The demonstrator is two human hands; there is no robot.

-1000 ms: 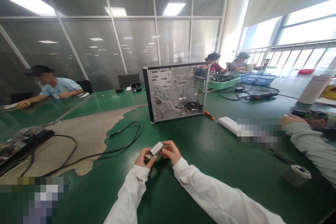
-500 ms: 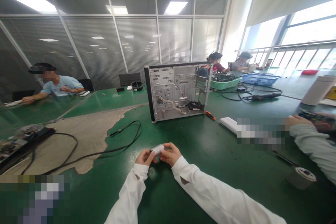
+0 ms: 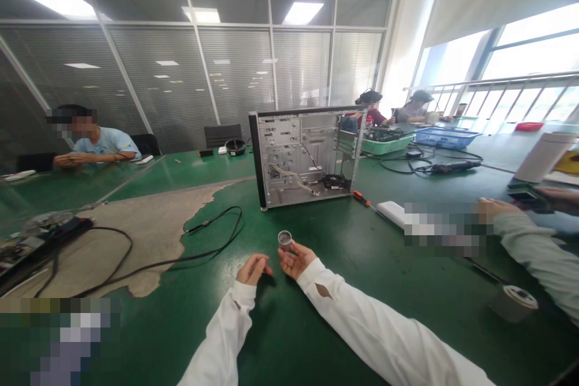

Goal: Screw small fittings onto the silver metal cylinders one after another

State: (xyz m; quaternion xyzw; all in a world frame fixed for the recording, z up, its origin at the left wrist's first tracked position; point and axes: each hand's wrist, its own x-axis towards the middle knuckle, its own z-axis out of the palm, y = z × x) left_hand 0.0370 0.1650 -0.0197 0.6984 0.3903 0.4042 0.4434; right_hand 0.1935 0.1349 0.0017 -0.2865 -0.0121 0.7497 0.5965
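Observation:
In the head view, a small silver cylinder [image 3: 284, 239] stands tilted up over the green table, its round rimmed end towards me. My right hand [image 3: 297, 260] pinches it near its lower end. To its left, my left hand [image 3: 254, 269] is apart from the cylinder, fingers loosely bent and holding nothing. Beyond both hands stands an open computer case [image 3: 312, 154], its bare metal inside showing with loose cables and a dark fan at the bottom.
An orange-handled screwdriver [image 3: 362, 198] lies beside the case, near a white bar [image 3: 389, 212]. A black cable [image 3: 212, 253] crosses the worn patch on the left. A co-worker's hand [image 3: 494, 208] and a grey canister [image 3: 514, 303] are at right. Green [image 3: 389, 146] and blue baskets [image 3: 447, 137] stand behind.
My left hand has let go of the silver cylinder. My right hand has turned it from lying sideways to end-on and raised it slightly.

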